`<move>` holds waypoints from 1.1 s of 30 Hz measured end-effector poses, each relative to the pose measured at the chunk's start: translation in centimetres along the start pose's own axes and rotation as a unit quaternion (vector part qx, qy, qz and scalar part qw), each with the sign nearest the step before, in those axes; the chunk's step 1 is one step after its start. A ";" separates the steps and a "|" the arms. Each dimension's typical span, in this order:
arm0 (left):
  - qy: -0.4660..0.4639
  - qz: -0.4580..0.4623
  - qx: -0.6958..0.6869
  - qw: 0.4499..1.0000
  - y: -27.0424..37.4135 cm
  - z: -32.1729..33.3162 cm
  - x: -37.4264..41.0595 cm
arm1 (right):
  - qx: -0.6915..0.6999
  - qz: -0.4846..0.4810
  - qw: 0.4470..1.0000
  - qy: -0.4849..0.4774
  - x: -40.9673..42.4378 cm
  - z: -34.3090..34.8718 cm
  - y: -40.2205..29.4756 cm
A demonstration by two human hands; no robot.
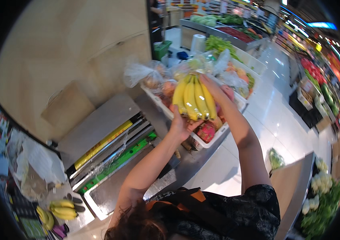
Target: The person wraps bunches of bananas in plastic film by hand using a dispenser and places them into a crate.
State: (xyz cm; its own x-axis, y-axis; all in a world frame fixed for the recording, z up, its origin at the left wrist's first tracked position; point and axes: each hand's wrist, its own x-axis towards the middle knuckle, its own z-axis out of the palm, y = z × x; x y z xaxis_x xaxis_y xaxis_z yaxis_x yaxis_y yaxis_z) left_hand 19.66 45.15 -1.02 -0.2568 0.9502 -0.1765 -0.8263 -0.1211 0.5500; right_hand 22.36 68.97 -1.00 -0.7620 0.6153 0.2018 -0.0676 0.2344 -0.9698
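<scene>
A bunch of yellow bananas [194,97], with shiny clear plastic film over its front, is held above a white plastic basket [209,144]. My left hand [183,123] supports its lower end from below. At its upper right side, near the stems, my right hand [212,87] grips the bunch. Under the bananas the basket holds fruit, among it a red dragon fruit [206,132]. Clear plastic bags of produce [152,76] lie at the basket's far left end.
A film-wrapping machine [113,150] with yellow and green strips stands at my left. More bananas [63,209] lie on a counter at the lower left. Beyond the basket stand a plastic bag roll [198,43] and a green bin [161,49]. Leafy vegetables [323,204] lie at the lower right.
</scene>
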 end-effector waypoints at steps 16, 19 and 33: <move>0.003 0.071 0.401 0.913 2.4 -6.6 -23.0 | 0.086 0.109 0.988 -0.065 -3.3 0.6 -1.0; 0.128 0.165 0.290 0.934 3.4 -8.2 -29.3 | -0.017 0.059 0.998 -0.002 -2.9 -0.9 0.3; 0.438 0.424 0.151 0.778 7.9 -21.5 -46.8 | -0.249 -0.212 0.936 0.131 -11.1 -1.7 -3.8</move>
State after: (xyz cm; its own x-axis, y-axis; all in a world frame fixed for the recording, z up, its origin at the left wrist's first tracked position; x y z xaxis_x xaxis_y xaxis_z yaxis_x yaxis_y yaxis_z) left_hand 14.40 -6.46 -5.93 -0.9980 -0.0109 -0.0622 -0.0527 -0.3992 0.9153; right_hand 32.19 62.53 0.71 -0.5465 0.5348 0.6445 0.0301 0.7816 -0.6230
